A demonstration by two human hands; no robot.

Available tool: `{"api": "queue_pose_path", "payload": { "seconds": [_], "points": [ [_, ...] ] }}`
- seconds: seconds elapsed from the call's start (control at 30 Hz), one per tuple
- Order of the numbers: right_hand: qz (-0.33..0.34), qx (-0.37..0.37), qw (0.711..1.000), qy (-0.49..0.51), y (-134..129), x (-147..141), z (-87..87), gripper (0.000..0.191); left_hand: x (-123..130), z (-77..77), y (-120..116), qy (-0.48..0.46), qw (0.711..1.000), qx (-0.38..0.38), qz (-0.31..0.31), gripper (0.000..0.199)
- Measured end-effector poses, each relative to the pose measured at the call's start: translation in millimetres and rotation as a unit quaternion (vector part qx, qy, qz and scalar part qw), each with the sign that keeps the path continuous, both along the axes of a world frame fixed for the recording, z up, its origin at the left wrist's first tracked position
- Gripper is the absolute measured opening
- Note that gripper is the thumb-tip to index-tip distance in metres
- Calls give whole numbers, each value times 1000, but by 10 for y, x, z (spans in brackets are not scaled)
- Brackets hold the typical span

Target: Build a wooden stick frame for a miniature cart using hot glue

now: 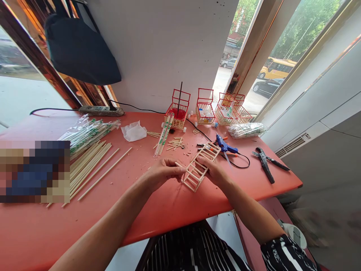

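A small frame of pale wooden sticks (194, 175), shaped like an open box with rungs, is tilted above the front part of the red table. My right hand (214, 171) grips its right side, the thumb over the rungs. At the frame's left side, my left hand (167, 171) pinches a short wooden stick (179, 165) between thumb and fingers, its end close to the frame. Whether the stick touches the frame I cannot tell. Just behind the frame lies a blue glue gun (223, 143) with a black cord.
On the red table (135, 218) lie long sticks (90, 169) and wrapped bundles (87, 133) at left, short stick pieces (176, 143) in the middle, pliers (266, 162) at right. Small red-rimmed baskets (205, 111) stand along the back near a white crumpled sheet (134, 131).
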State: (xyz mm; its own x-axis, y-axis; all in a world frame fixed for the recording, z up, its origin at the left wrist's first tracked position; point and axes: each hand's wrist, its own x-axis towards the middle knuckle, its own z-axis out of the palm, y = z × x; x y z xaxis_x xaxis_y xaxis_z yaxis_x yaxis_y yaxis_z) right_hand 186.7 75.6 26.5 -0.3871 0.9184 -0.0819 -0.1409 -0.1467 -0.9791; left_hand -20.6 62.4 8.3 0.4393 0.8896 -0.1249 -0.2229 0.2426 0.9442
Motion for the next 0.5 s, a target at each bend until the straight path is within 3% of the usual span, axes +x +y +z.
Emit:
{"api": "queue_pose_path", "payload": {
  "seconds": [0.5],
  "points": [
    [5, 1, 1000, -6, -12, 0, 19, 40, 10, 3, 4, -1, 1000, -1, -1, 32]
  ]
}}
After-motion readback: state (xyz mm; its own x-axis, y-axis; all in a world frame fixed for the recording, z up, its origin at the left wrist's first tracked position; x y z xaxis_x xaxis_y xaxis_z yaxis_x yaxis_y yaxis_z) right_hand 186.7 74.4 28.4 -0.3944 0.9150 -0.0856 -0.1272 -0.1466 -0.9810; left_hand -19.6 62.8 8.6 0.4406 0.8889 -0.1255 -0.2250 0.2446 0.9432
